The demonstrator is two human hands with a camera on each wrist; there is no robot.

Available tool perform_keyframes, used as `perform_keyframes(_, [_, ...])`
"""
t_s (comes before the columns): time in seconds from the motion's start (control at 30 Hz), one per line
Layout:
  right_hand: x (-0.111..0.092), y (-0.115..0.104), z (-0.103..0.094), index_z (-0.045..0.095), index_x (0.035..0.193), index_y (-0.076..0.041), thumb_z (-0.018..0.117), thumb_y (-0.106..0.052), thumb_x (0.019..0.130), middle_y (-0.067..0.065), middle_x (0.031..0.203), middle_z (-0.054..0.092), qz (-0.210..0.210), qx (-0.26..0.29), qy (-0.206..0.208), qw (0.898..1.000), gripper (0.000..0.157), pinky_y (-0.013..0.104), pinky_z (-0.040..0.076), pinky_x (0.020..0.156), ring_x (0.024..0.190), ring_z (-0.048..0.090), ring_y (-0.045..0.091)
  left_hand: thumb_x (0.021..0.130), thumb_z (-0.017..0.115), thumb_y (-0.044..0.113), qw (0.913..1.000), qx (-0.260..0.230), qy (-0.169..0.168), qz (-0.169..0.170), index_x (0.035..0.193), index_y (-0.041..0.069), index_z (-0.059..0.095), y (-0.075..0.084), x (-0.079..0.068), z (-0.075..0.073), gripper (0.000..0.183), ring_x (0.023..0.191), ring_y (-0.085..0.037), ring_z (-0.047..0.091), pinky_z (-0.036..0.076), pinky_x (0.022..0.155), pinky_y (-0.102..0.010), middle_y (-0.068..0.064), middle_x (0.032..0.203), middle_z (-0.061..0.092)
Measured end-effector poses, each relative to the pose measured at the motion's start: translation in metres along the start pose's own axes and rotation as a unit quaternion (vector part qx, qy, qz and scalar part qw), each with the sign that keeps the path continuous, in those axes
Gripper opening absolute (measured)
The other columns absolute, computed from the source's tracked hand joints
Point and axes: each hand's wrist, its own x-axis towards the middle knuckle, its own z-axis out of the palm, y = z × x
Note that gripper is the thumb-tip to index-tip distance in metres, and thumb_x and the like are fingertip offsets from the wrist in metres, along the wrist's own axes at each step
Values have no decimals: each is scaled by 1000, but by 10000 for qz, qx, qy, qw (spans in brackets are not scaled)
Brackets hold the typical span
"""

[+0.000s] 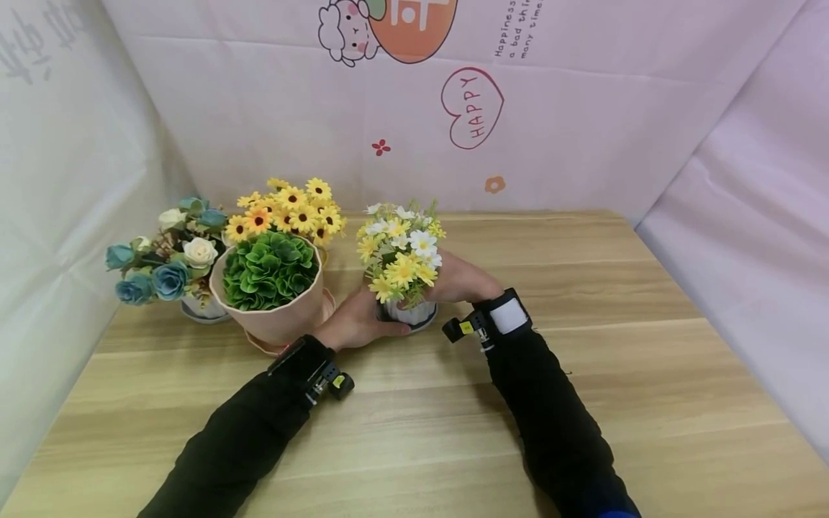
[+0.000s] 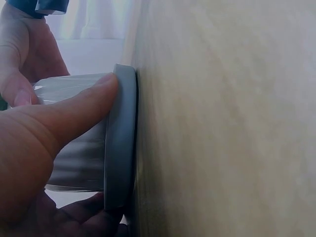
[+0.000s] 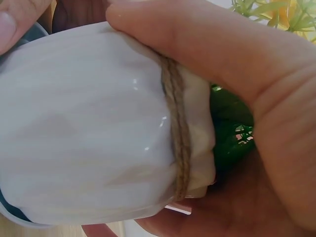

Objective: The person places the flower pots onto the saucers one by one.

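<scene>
A white ribbed flowerpot (image 3: 89,128) with brown twine below its rim stands upright, full of yellow and white daisies (image 1: 401,267). Under it is a grey-blue saucer (image 2: 120,143), close against the wooden table. My left hand (image 1: 358,322) holds the saucer at the pot's left side, thumb along the pot with its tip at the saucer's rim, fingers around the far side. From the right, my right hand (image 1: 463,278) grips the pot near its twine, thumb on one side and fingers on the other. Flowers hide part of both hands in the head view.
Left of my left hand stands a pink pot (image 1: 285,321) of green leaves on a pink saucer. Yellow sunflowers (image 1: 291,208) rise behind it, and blue and cream roses (image 1: 170,279) stand further left. White cloth (image 1: 291,108) hangs behind the wooden table (image 1: 583,360).
</scene>
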Motion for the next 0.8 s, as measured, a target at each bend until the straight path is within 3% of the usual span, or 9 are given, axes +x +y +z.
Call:
perform_keyframes(0.27, [-1,-1,-1,24,168,-8,72,-2,95,14,171,34,34,34,-1,10000,88,51,33,129,156,37,33,85,91,18,10000,4,-45,-31,168,12,16,1,0,0,113,160,-33,30,25,133,-50,-15,174,25])
perform_keyframes(0.53, [3,-5,5,22,170,-18,75,1,91,8,173,31,169,-113,125,9997,97,49,33,129,157,37,30,86,90,21,9998,-39,-153,-136,166,11,29,-1,-2,-1,101,156,-32,38,29,131,-51,-14,168,40])
perform_keyframes(0.8, [-5,-6,2,41,159,-2,67,3,88,19,157,52,698,-945,-87,9930,76,46,49,115,131,58,31,86,90,18,9999,31,-162,22,164,12,33,1,-3,-1,97,155,-32,41,31,129,-51,-12,167,41])
